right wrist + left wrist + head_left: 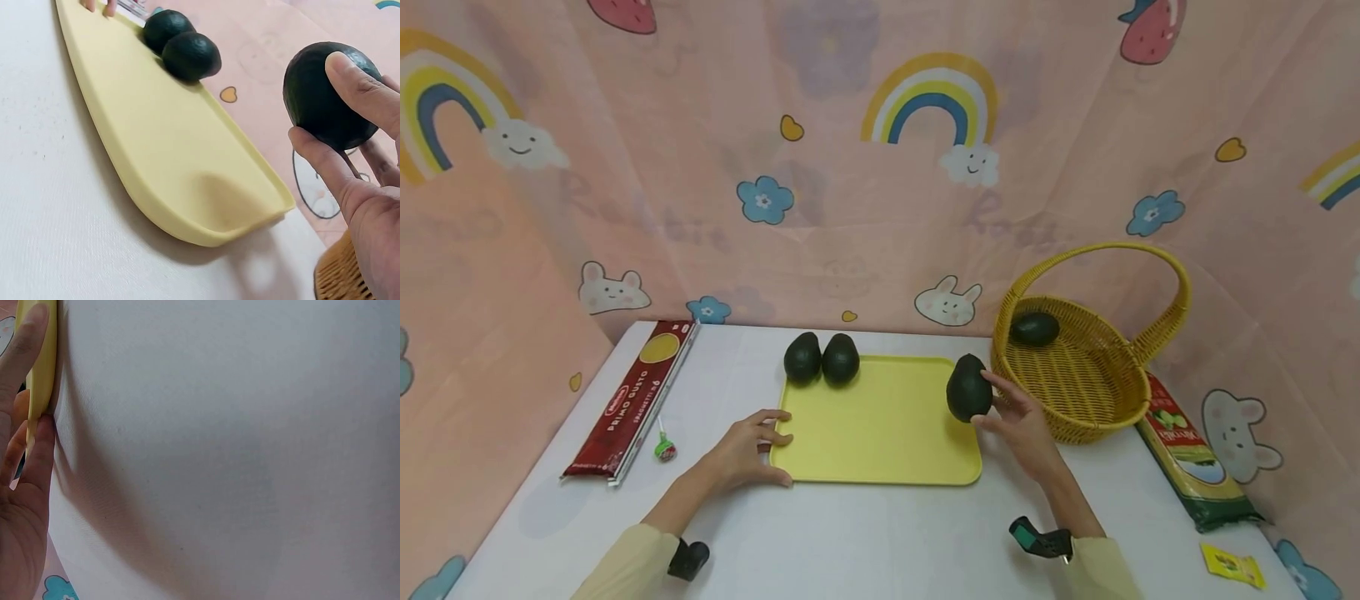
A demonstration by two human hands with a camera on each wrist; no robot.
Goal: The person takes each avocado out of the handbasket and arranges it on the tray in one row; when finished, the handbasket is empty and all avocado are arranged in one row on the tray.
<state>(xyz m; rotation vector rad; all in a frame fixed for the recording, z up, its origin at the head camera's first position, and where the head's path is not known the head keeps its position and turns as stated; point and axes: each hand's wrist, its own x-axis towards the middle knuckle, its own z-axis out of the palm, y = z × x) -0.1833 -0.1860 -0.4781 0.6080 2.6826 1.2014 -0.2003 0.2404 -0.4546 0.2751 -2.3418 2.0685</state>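
Note:
A dark green avocado (969,388) is in my right hand (1018,421), gripped between thumb and fingers above the right end of the yellow tray (880,433). The right wrist view shows this avocado (331,94) held clear of the tray, whose surface carries a shadow. Two more avocados, one (802,358) beside the other (840,360), lie at the tray's back left corner. My left hand (752,450) grips the tray's left edge, some fingers over the rim and some under it. In the left wrist view, the tray edge (42,369) passes between those fingers.
Right of the tray stands a yellow wicker basket (1075,417) with a tall handle and an avocado (1034,329) inside. Beyond it lie a red-and-green food bag (1198,458) and a small yellow packet (1232,565). A spaghetti pack (632,400) and a lollipop (665,447) lie left.

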